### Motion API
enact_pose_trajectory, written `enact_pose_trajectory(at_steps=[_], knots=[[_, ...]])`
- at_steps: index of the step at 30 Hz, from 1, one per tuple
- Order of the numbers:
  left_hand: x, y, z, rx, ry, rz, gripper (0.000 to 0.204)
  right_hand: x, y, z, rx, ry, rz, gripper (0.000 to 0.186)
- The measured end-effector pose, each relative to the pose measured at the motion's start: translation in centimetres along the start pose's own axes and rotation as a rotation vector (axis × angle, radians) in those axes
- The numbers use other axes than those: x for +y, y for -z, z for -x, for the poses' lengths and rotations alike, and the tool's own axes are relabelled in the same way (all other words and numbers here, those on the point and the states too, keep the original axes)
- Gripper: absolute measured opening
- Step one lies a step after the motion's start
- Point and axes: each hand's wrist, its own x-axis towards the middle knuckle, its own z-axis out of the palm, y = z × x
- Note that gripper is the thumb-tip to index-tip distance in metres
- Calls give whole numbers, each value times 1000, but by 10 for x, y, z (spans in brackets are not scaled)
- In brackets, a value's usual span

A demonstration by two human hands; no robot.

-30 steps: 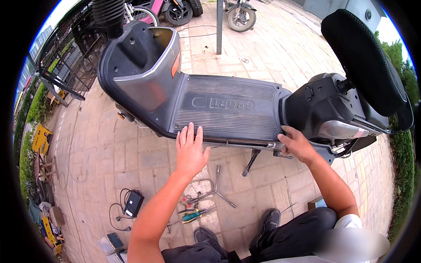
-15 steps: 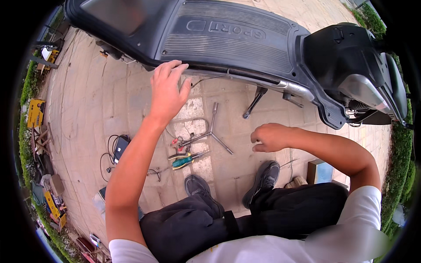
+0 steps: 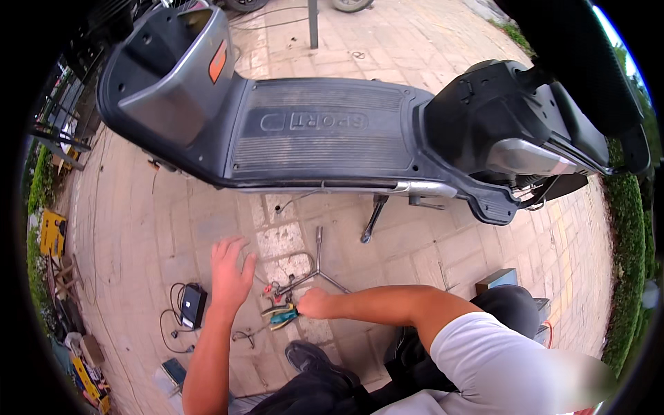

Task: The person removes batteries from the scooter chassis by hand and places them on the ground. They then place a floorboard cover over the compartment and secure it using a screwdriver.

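Observation:
A pair of pliers (image 3: 282,317) with teal and yellow handles lies on the paving. My right hand (image 3: 315,304) is down at its jaw end, fingers curled closed around it; the jaws are hidden under the hand. Just beyond that hand lies a three-armed metal socket wrench (image 3: 318,266), partly covered by my right forearm. Small red-tipped wire ends (image 3: 270,289) sit beside the pliers. My left hand (image 3: 232,270) hangs over the paving to the left, fingers stretched out, holding nothing. Ahead stands a scooter with a black ribbed footboard (image 3: 321,131).
The scooter's kickstand (image 3: 373,220) reaches down to the paving. A black charger-like box (image 3: 193,306) with a cable lies left of my left forearm. At the right is a box (image 3: 496,280) near my knee. A yellow box (image 3: 52,233) stands by the left hedge.
My view has tilted up, showing more of the scooter. My left hand has come back from the footboard's edge. My right hand has moved left and down onto the pliers.

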Motion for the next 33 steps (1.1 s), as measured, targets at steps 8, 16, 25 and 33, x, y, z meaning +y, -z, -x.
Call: enact_pose_trajectory(at_steps=[8, 16, 25, 33], knots=[[82, 4, -149, 15, -399, 164, 33, 46, 228, 154, 421, -70, -277, 15], [172, -120, -267, -53, -436, -62, 54, 100, 373, 240, 1144, -681, -361, 19], [181, -134, -272, -118, -350, -110, 53, 144, 426, 233, 1404, -483, -515, 23], [205, -153, -308, -11, -403, -208, 39, 123, 467, 239, 1206, -657, -347, 53]])
